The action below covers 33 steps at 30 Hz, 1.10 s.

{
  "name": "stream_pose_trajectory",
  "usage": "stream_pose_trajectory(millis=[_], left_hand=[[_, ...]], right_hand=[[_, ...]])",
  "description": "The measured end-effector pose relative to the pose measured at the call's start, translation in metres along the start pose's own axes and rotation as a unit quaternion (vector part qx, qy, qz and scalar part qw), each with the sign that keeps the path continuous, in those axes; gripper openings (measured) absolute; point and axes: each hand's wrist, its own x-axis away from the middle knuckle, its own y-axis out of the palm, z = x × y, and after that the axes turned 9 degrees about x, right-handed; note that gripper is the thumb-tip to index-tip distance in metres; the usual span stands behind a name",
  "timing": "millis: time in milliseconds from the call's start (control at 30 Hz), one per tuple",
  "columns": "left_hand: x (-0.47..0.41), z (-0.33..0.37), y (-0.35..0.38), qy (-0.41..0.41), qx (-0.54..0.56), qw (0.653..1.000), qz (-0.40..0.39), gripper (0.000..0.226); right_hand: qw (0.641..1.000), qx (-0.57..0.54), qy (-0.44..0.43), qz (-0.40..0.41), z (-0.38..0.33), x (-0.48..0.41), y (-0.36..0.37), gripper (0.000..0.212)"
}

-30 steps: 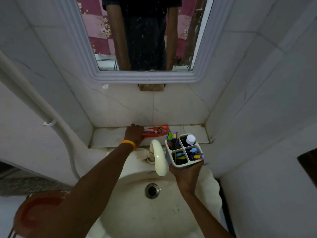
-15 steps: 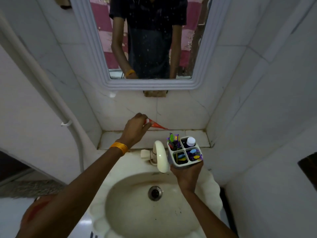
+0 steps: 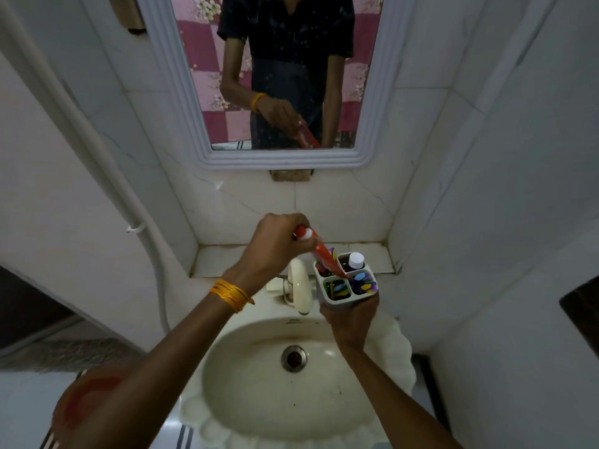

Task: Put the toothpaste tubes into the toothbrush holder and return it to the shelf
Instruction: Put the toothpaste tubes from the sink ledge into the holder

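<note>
My right hand (image 3: 351, 314) grips the base of a white four-compartment toothbrush holder (image 3: 346, 298), held above the sink's back rim. Coloured toothbrushes stand in its cells, and a white-capped tube (image 3: 356, 260) sits in the far right cell. My left hand (image 3: 277, 246), with orange bangles at the wrist, holds a red toothpaste tube (image 3: 325, 257) near its white cap end. The tube slants down to the right, its flat end over the middle of the holder. The tiled shelf (image 3: 220, 260) lies just behind.
A cream tap (image 3: 299, 286) rises just left of the holder. The cream sink (image 3: 259, 384) with its metal drain (image 3: 294, 358) lies below. A mirror (image 3: 278, 76) hangs above the shelf. Tiled walls close in on both sides; a white pipe (image 3: 107, 163) runs down the left.
My left hand lifted the red tube off the shelf and carried it right and down to the holder. The right hand kept the holder in about the same place.
</note>
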Motion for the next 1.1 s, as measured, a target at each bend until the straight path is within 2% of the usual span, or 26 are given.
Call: stream_pose_trajectory(millis=[100,300,500,733,867,1100], left_hand=[[-0.004,0.008,0.020,-0.029,-0.029,0.998,-0.041,0.024],[-0.012,0.016,0.047,-0.059,-0.080,0.993,-0.065,0.026],[-0.024,0.016,0.043,-0.067,-0.097,0.991,-0.057,0.026],[-0.023,0.016,0.073,-0.051,-0.107,0.986,-0.115,0.030],[-0.019,0.013,0.098,-0.069,-0.128,0.977,-0.154,0.033],[-0.022,0.008,0.119,-0.103,-0.169,0.964,-0.178,0.034]], right_hand=[[0.999,0.009,-0.022,0.037,-0.008,-0.004,-0.003,0.093],[0.999,0.014,0.031,0.042,-0.002,0.007,0.000,0.126],[0.999,0.031,0.020,0.037,-0.004,0.004,0.000,0.127],[0.999,0.041,-0.004,0.034,-0.014,0.003,-0.003,0.126],[0.999,0.028,0.009,0.035,-0.014,0.001,-0.005,0.119],[0.999,0.025,0.029,0.033,-0.015,0.010,-0.006,0.129]])
